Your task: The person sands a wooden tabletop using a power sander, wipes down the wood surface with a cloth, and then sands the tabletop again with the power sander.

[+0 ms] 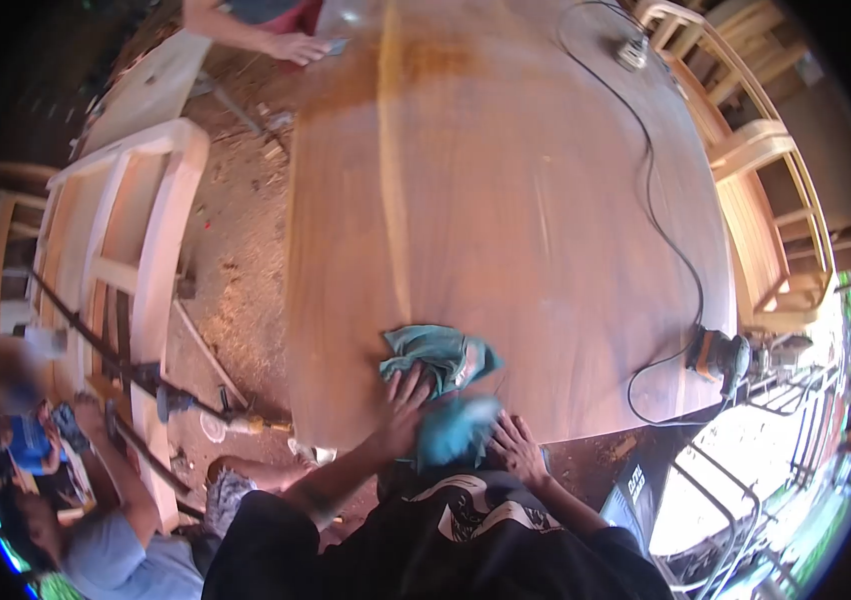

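Note:
A crumpled green cloth lies on the near part of a large brown wooden tabletop. My left hand rests on the cloth's near left edge, fingers spread. Just below it, close to my body, is a light blue cloth, smeared by motion. At its right edge, my right hand has its fingertips on this blue cloth near the table's front edge.
A corded sander sits at the table's right corner, its black cable looping across the top. A co-worker's hand is at the far left edge. Wooden frames flank the table. Another person crouches lower left by a power tool.

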Available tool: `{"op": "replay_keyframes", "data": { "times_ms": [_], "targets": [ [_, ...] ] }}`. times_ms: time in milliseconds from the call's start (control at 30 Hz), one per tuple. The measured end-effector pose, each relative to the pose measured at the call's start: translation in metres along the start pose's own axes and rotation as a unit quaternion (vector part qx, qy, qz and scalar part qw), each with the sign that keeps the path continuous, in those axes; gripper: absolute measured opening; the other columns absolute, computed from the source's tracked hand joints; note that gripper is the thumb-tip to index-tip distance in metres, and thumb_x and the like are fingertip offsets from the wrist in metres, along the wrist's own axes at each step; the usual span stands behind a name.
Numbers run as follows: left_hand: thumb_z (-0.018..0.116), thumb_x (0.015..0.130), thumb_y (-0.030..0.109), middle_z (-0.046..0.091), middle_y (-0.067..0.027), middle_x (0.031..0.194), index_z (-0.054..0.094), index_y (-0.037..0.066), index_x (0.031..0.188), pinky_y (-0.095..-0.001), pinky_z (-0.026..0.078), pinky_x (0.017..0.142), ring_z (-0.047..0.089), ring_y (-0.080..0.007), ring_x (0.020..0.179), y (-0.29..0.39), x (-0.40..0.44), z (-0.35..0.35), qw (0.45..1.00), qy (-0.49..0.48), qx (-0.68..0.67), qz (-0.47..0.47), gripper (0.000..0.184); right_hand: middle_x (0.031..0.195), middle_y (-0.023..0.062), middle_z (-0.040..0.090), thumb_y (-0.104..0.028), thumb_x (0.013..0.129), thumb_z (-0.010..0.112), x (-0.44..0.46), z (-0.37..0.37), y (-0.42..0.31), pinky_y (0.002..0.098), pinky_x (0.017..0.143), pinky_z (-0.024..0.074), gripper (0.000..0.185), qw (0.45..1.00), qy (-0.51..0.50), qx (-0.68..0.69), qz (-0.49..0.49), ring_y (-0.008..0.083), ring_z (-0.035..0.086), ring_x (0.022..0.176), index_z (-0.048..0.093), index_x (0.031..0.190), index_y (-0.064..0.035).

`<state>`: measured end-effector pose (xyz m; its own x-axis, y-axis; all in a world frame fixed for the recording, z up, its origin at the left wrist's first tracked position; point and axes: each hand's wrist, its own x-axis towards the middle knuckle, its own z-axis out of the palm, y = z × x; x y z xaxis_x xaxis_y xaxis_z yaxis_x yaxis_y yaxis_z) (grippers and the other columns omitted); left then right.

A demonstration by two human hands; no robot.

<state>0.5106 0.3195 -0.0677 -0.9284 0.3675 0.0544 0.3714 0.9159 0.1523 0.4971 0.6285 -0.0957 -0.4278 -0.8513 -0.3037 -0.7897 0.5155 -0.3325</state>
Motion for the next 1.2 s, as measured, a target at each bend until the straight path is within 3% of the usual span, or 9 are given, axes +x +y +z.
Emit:
{"op": "replay_keyframes", "data": {
  "times_ms": [267,367,533,633,700,867,1000,1067,1200],
  "targets": [
    [0.056,0.092,0.048,0.050,-0.0245,0.139,0.047,-0.001,0.139,-0.0518,0.031,0.112,0.044,-0.0445,0.128,-0.271,0.260,-0.069,0.925,-0.140,-0.104,-0.337,0.068,0.150,0.0239,0.036,-0.010,0.084,0.065,-0.077,-0.046,-0.040,0.0491,0.112,0.0328,0.056,0.808,0.245,0.149,0.514,0.0444,0.033,0.139,0.050,0.137,-0.0029],
    [0.053,0.090,0.058,0.057,-0.0207,0.132,0.040,0.035,0.149,-0.0527,0.038,0.105,0.049,-0.0393,0.124,-0.419,0.356,0.050,0.928,0.064,0.223,-0.290,0.064,0.136,0.0232,0.050,-0.009,0.083,0.069,-0.085,0.011,-0.079,0.0435,0.097,0.0475,0.040,0.640,0.368,0.256,0.625,0.0375,0.054,0.119,0.062,0.123,-0.0039],
    [0.067,0.080,0.041,0.057,-0.0234,0.121,0.052,0.024,0.141,-0.0586,0.035,0.103,0.047,-0.0430,0.121,-0.194,0.396,0.059,0.993,0.098,0.050,0.035,0.065,0.073,0.0139,0.068,-0.021,0.090,0.069,-0.065,-0.015,-0.076,0.0327,0.059,0.0504,0.023,0.355,0.427,0.459,0.694,0.0153,0.063,0.063,0.069,0.090,0.0018],
    [0.073,0.067,0.040,0.053,-0.0188,0.101,0.064,0.020,0.121,-0.0631,0.032,0.102,0.047,-0.0424,0.103,-0.006,0.305,0.026,0.952,0.143,-0.125,0.241,0.058,0.094,0.0173,0.067,-0.017,0.089,0.065,-0.039,-0.014,-0.051,0.0375,0.073,0.0521,0.020,0.480,0.482,0.337,0.651,0.0287,0.065,0.083,0.065,0.104,-0.0025],
    [0.069,0.072,0.044,0.052,-0.0222,0.119,0.057,0.022,0.133,-0.0632,0.024,0.110,0.036,-0.0471,0.129,0.074,0.230,0.016,0.945,-0.068,-0.144,0.285,0.066,0.120,0.0187,0.058,-0.012,0.086,0.064,-0.031,-0.034,-0.028,0.0428,0.089,0.0486,0.035,0.580,0.508,0.243,0.588,0.0344,0.059,0.108,0.058,0.120,-0.0079],
    [0.057,0.078,0.052,0.037,-0.0212,0.150,0.052,0.021,0.140,-0.0687,0.016,0.112,0.027,-0.0432,0.143,0.069,0.188,0.040,0.910,-0.124,-0.102,0.383,0.069,0.146,0.0199,0.041,-0.011,0.085,0.057,-0.043,-0.036,-0.009,0.0487,0.111,0.0345,0.055,0.756,0.458,0.134,0.448,0.0377,0.042,0.135,0.046,0.139,-0.0051],
    [0.050,0.093,0.044,0.037,-0.0288,0.147,0.039,0.020,0.150,-0.0566,0.021,0.115,0.030,-0.0478,0.138,-0.078,0.293,0.016,0.999,-0.045,0.025,-0.006,0.063,0.146,0.0196,0.042,0.000,0.084,0.059,-0.110,-0.013,-0.062,0.0423,0.108,0.0409,0.047,0.695,0.419,0.373,0.449,0.0390,0.046,0.130,0.057,0.131,-0.0064],
    [0.045,0.094,0.051,0.038,-0.0202,0.150,0.039,0.028,0.149,-0.0570,0.022,0.115,0.025,-0.0454,0.142,-0.146,0.323,0.010,0.966,0.009,0.001,-0.260,0.060,0.109,0.0199,0.064,0.001,0.081,0.063,-0.147,0.041,-0.089,0.0389,0.085,0.0529,0.019,0.596,0.418,0.429,0.535,0.0347,0.065,0.100,0.070,0.098,-0.0006],
    [0.048,0.093,0.046,0.042,-0.0211,0.146,0.053,0.018,0.137,-0.0576,0.027,0.112,0.029,-0.0431,0.140,-0.075,0.344,-0.001,0.967,-0.054,0.067,-0.241,0.053,0.073,0.0098,0.069,0.002,0.086,0.062,-0.210,0.109,-0.131,0.0294,0.064,0.0530,0.009,0.482,0.428,0.468,0.604,0.0153,0.066,0.066,0.070,0.084,0.0011]
  ]
}}
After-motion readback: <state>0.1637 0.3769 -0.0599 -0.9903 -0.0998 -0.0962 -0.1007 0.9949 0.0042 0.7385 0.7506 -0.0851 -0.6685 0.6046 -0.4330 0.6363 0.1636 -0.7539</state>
